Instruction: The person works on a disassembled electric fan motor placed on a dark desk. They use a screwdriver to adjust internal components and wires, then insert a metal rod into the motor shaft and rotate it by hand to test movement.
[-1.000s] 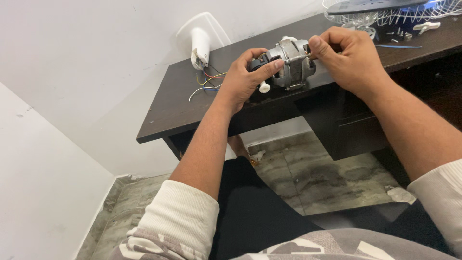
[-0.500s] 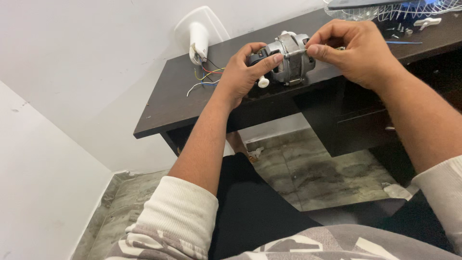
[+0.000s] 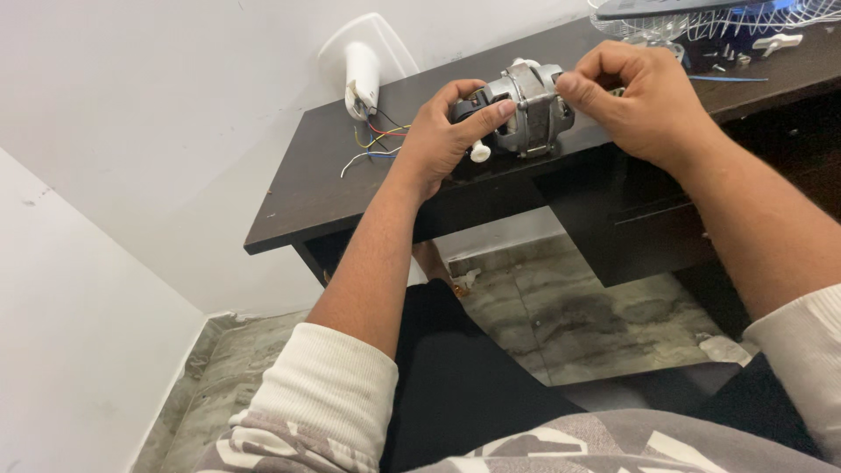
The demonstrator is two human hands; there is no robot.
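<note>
- Grey metal fan motor [image 3: 524, 109]: sits at the front edge of the dark wooden desk [image 3: 307, 197], held between both hands; a small white knob [image 3: 480, 152] hangs from its near side.
- Left hand [image 3: 441, 131]: closed around the motor's left end, thumb laid flat across the casing, fingers curled over the top. Firm steadying hold.
- Right hand [image 3: 638, 101]: fingertips pinched together at the motor's right end; whether they hold a small part there, I cannot tell, as the fingers hide it.
- White capacitor [image 3: 361, 79]: left of the motor, against the wall, trailing coloured wires [image 3: 372, 144] towards it.
- Wire fan guard [image 3: 727, 22] and loose small parts [image 3: 745, 57]: right of the motor, at the far end of the desk.
- Step in hand, as I judge it: working at a fitting on the motor's right end while the left hand braces it. The next move calls for a steady motor and a fine finger grip.
- Against the frame one second earlier: both hands and the motor keep the same pose; only the view has shifted slightly.
</note>
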